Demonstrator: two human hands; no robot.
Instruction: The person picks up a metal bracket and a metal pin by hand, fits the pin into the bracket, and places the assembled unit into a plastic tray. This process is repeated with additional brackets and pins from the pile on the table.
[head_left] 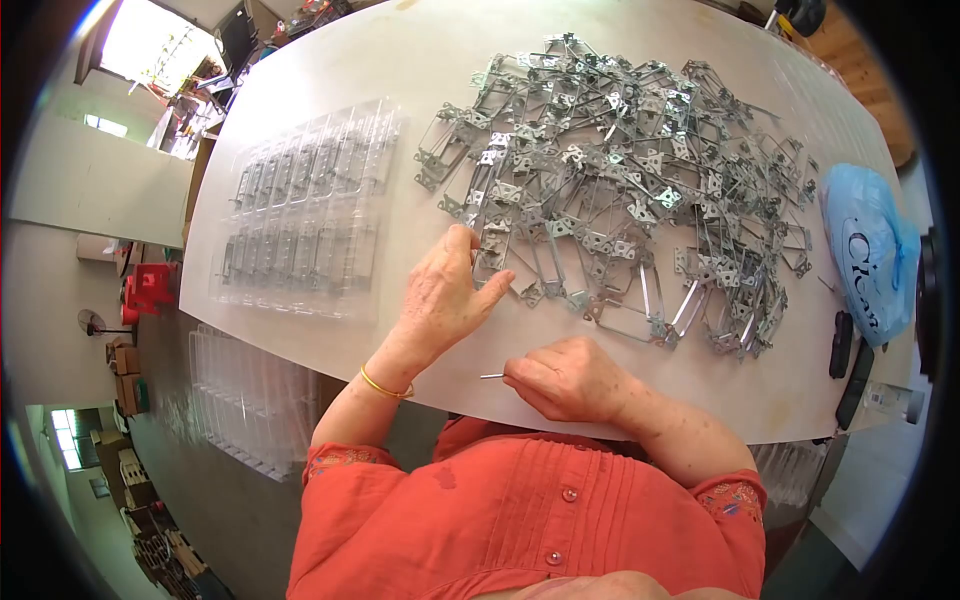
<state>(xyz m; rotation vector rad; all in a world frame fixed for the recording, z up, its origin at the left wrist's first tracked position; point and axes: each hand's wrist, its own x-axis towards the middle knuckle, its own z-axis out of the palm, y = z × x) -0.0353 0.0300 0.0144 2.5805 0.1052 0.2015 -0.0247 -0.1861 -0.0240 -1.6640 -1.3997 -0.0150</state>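
Note:
My left hand point(440, 295) reaches to the near left edge of a large heap of metal brackets point(610, 170). Its thumb stands apart from the fingers, and the fingertips are right at the outermost brackets. Close to the table's front edge, my right hand point(565, 380) is closed round a thin metal rod point(491, 376), whose end sticks out to the left. The rest of the rod is hidden in the fist. The brackets are shiny, with flat punched plates joined by thin rods, and lie tangled together.
Left of the heap, a clear plastic tray point(300, 205) holds rows of metal parts on the white table point(420, 50). More clear trays point(245, 400) stand below the table's left edge. A blue plastic bag point(868, 255) and a black object point(842, 345) lie at the right.

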